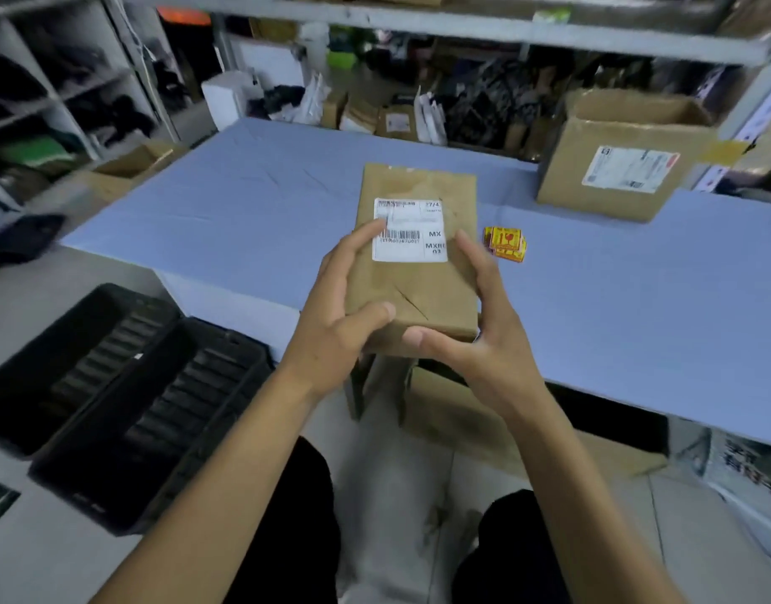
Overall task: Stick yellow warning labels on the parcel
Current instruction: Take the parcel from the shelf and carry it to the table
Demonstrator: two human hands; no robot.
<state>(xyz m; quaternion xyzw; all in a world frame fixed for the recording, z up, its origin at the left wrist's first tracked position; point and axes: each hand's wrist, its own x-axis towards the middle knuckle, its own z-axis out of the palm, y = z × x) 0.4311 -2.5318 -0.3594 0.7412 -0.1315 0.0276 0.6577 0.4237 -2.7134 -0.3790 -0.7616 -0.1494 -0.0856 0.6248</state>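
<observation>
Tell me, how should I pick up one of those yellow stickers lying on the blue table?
Both hands are busy: the left hand and right hand hold the parcel. The yellow stickers lie flat in a small pile on the blue table, right of the parcel. I'd free the right hand, come down from above, and pinch an overhanging edge of the top one with two fingers, probably.
</observation>
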